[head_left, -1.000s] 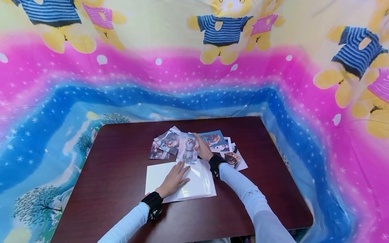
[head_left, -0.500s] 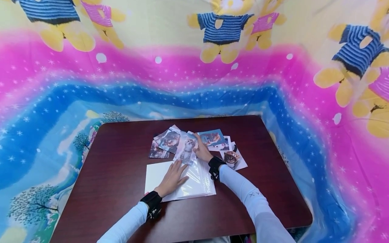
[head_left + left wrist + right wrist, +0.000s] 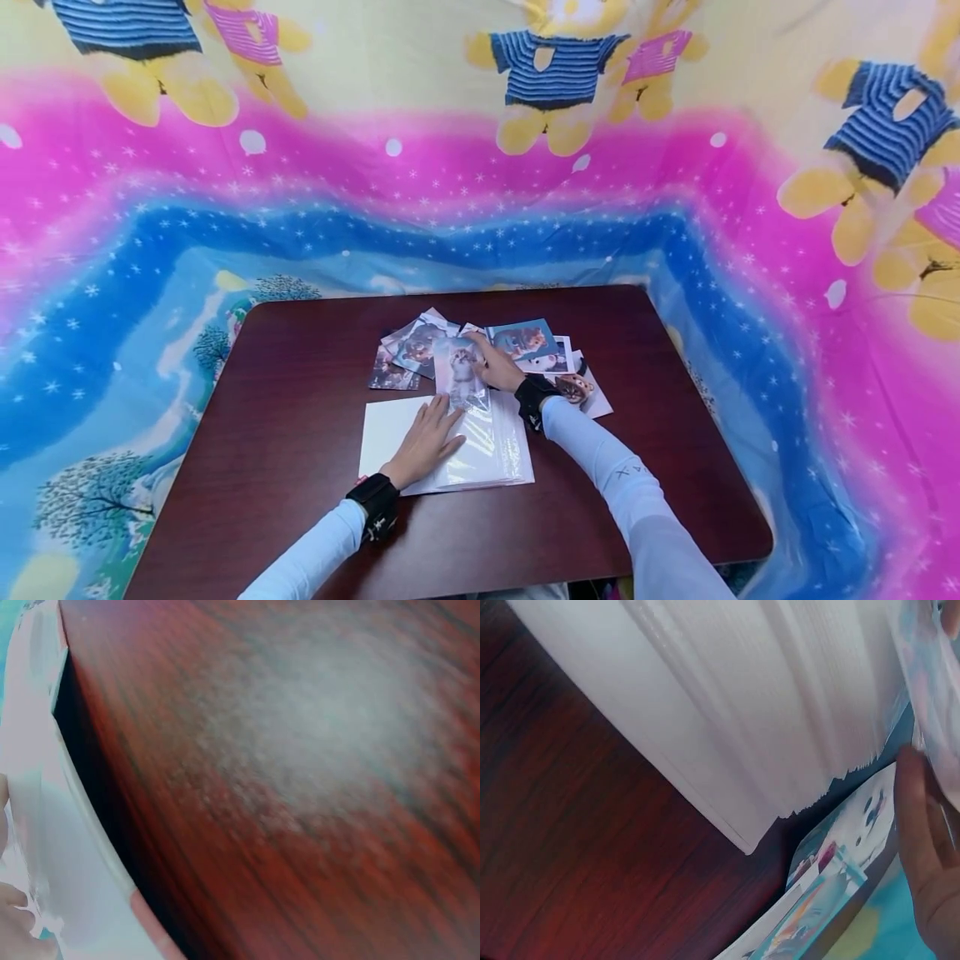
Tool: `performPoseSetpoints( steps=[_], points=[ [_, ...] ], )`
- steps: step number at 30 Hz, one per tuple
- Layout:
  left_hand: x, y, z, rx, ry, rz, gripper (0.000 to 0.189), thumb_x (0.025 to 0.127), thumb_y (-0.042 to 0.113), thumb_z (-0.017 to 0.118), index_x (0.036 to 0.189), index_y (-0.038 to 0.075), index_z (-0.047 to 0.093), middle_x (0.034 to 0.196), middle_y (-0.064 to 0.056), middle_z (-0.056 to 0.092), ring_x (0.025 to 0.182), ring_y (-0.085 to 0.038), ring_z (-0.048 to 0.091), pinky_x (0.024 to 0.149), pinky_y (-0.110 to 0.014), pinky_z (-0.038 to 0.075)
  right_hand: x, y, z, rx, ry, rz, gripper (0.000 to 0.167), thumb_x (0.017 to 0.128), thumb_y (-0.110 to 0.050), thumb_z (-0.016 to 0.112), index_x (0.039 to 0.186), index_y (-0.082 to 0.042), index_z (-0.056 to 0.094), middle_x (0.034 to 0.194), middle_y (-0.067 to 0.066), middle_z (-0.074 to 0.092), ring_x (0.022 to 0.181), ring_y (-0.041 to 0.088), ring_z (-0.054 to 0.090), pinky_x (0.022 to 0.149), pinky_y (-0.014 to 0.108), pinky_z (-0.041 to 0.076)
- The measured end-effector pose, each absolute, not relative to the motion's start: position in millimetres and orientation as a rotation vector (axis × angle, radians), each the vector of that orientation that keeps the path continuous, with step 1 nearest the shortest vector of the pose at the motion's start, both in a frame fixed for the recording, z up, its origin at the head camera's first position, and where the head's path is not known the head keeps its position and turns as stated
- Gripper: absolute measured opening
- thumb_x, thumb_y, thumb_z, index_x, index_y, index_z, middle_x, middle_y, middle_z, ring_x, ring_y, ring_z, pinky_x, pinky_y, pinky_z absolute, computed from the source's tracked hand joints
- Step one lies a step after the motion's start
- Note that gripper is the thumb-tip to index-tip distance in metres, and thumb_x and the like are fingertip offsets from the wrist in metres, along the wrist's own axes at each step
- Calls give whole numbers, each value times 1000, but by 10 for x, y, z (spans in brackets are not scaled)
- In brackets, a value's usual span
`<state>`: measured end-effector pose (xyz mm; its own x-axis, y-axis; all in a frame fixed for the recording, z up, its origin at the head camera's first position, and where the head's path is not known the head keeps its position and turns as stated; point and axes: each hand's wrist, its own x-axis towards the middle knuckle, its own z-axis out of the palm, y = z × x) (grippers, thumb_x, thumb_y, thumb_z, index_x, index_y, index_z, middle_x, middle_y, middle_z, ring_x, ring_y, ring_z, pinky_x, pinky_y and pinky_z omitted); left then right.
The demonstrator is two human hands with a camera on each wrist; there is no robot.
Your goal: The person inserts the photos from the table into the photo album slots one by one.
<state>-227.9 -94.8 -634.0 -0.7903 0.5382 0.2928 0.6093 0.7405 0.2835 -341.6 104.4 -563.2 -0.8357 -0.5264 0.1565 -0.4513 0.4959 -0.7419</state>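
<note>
An open photo album (image 3: 480,454) with clear plastic sleeves lies near the middle of the table. My left hand (image 3: 425,440) rests flat on its page, fingers extended and fingertips at the lower edge of a kitten photo (image 3: 457,375). By its right side, my right hand (image 3: 495,364) holds this photo, whose lower end overlaps the top of the sleeve. In the right wrist view the layered sleeve edges of the album (image 3: 705,697) show beside my right hand (image 3: 930,877). Only bits of the left fingers (image 3: 15,922) appear in the left wrist view, over the white album.
Loose animal photos overlap behind the album: a dark one (image 3: 392,375) at the left, a teal-bordered one (image 3: 522,340) behind my right hand, and a cat photo (image 3: 596,400) at the right. The brown table (image 3: 292,417) meets a printed cloth (image 3: 450,242) at its back edge.
The kitten photo tilts, then comes back nearly straight and sits slightly lower, toward the album. My right hand moves with it; the left hand stays almost where it was.
</note>
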Motion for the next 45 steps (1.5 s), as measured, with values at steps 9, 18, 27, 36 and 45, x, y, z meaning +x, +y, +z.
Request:
performPoseSetpoints(
  steps=[9,18,27,36,45],
  points=[
    [-1920,-951,-6245,-1141,-2666,-521,62,94,46,63,143,10,52,151,-24,38,139,-43,34,108,-61,29,-3836,1219,-6066,-963,2513,-1553,39,108,-19,40,147,-11,45,100,12,60,73,27,54,69,41,43],
    [-1751,-1027,-6422,-1148,-2408,-591,58,79,28,84,128,7,63,137,-25,52,124,-44,49,100,-54,42,-3420,1174,-5621,-851,2417,-1431,31,102,6,42,130,13,53,104,32,58,65,29,48,60,33,37],
    [-1766,-1046,-6489,-1154,-2345,-658,54,80,25,83,125,4,64,135,-25,54,123,-45,50,99,-53,44,-3355,1225,-5858,-787,2238,-1446,34,101,2,50,133,12,48,85,30,52,63,27,47,58,31,41],
    [-1737,-1042,-6495,-1167,-2363,-729,53,80,21,84,126,4,64,136,-25,53,124,-45,50,100,-54,42,-3371,1264,-6033,-684,2058,-1359,38,96,-12,65,132,-3,55,132,13,49,89,18,51,69,32,44],
    [-1748,-1030,-6512,-1176,-2334,-735,53,81,21,82,128,5,63,137,-25,52,125,-45,49,103,-54,41,-3268,1241,-5939,-659,2159,-1316,28,94,-3,65,121,2,64,127,18,55,89,15,52,73,27,43]
  ],
)
